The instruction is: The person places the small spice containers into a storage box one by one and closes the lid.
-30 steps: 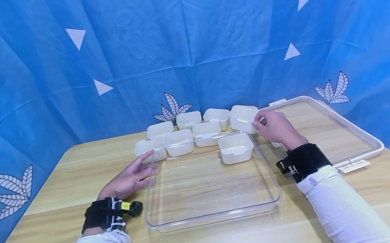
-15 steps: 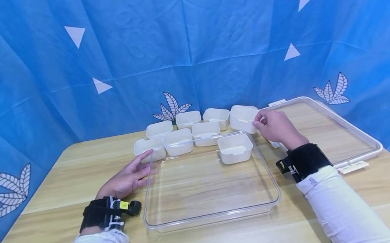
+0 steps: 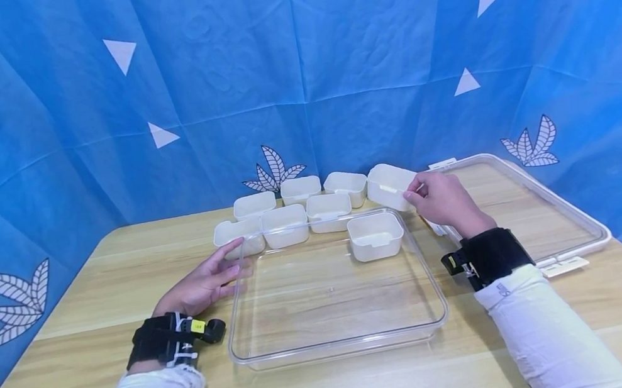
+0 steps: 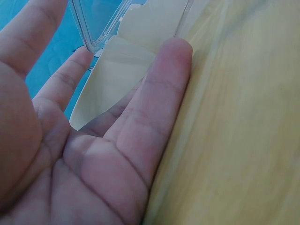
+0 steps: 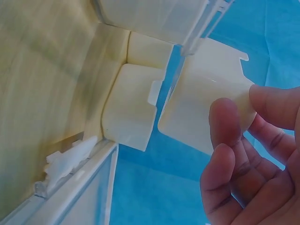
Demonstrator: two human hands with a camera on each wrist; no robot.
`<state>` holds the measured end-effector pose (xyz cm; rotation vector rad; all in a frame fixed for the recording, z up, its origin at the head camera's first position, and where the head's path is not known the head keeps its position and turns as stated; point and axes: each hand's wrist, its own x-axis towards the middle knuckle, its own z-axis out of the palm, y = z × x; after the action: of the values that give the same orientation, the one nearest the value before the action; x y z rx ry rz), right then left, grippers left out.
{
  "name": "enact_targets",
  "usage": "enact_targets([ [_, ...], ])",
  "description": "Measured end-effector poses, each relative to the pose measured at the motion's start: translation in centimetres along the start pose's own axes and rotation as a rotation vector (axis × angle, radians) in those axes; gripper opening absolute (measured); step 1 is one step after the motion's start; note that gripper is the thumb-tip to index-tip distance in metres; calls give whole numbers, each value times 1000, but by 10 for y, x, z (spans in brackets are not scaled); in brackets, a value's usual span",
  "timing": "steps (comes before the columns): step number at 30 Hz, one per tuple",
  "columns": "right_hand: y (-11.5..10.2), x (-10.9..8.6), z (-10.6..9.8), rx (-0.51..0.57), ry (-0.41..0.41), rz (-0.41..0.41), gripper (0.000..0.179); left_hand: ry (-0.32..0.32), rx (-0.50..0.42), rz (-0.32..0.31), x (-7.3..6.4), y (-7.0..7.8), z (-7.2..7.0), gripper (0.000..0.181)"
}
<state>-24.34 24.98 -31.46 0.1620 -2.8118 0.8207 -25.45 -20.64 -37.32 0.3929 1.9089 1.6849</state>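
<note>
My right hand (image 3: 441, 198) pinches the near right corner of a small white plastic bin (image 3: 390, 185) between thumb and fingers. That bin is tilted, and the right wrist view shows it raised beside another bin (image 5: 131, 105). Toward me stands a large clear plastic box (image 3: 338, 346) with one white bin (image 3: 377, 247) inside at its far right. My left hand (image 3: 201, 286) lies at the box's far left corner, fingers spread and mostly straight. One fingertip (image 4: 84, 52) meets the clear rim in the left wrist view.
Several more white bins (image 3: 286, 228) stand in two rows behind the clear box, against the blue curtain (image 3: 365, 55). On the right lies a clear lid with a white frame and clips (image 3: 573, 248). All rest on a wooden table (image 3: 99, 286).
The right hand has shifted slightly up and right, and the bin it pinches has risen and tilted a little more. The left hand stays at the box corner.
</note>
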Motion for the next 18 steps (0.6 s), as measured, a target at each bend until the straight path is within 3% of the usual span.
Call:
enact_targets([
  [18, -9, -2, -4, -20, 39, -104, 15, -6, 3, 4, 0, 0, -1, 71],
])
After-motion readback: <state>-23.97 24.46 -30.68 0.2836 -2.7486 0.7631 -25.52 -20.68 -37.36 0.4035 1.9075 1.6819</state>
